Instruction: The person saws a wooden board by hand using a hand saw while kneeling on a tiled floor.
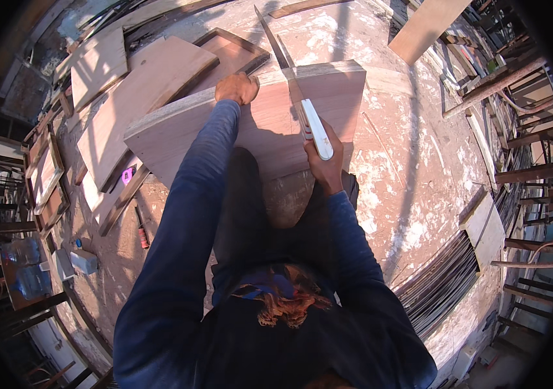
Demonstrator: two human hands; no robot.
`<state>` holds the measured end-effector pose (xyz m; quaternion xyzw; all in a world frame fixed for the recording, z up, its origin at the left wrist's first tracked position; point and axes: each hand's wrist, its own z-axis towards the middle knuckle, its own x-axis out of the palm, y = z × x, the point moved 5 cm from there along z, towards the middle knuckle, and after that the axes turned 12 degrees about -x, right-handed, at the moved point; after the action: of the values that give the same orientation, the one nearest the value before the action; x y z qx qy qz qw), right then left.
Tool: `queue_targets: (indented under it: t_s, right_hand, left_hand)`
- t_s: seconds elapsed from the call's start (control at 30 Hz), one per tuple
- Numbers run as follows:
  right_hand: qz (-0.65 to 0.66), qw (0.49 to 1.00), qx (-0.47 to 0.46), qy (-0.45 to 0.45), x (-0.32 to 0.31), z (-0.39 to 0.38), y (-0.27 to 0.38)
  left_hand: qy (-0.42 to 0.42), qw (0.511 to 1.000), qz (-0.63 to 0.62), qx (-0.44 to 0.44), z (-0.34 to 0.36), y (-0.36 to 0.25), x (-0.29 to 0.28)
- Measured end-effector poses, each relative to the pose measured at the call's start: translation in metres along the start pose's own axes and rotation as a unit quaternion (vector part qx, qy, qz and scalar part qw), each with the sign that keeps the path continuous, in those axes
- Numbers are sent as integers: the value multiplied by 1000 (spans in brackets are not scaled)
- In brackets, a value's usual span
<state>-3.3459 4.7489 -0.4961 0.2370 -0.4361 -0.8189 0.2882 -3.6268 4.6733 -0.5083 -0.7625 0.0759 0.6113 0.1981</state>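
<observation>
A pale pinkish wooden board (270, 136) stands on edge across my legs. My left hand (237, 89) grips its top edge left of the middle, fingers wrapped over it. My right hand (322, 155) is closed on the white handle of a handsaw (315, 126), held over the right part of the board. The saw's long blade crosses the board's top edge and points away to the upper left; whether it sits in a cut is hard to tell.
Plywood panels (137, 91) and a framed tray (224, 55) lie at upper left, with a purple tape measure (127, 175), a red-handled tool (141, 233) and plastic bottles (30, 279). A plank (425, 29), stacked timber (529, 129) and a bundle of dark rods (438, 282) lie to the right.
</observation>
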Motion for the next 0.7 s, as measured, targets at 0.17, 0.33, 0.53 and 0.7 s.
queue_targets:
  t_s: [0.17,0.33,0.53,0.7]
  right_hand:
    - [-26,999,-13,-18,10,-2,-5]
    - [-27,999,-33,-13,13,8,-6]
    - [-31,999,21,-2,-1,-17,10]
    - [-120,991,23,51,-76,-153,81]
  left_hand:
    - [24,998,-4,54,20,-5,10]
    - [67,997,13,39,35,-16,15]
    - [-2,1000,-21,-8,13,-24,6]
    - [16,999,-40,-10,33,-9,14]
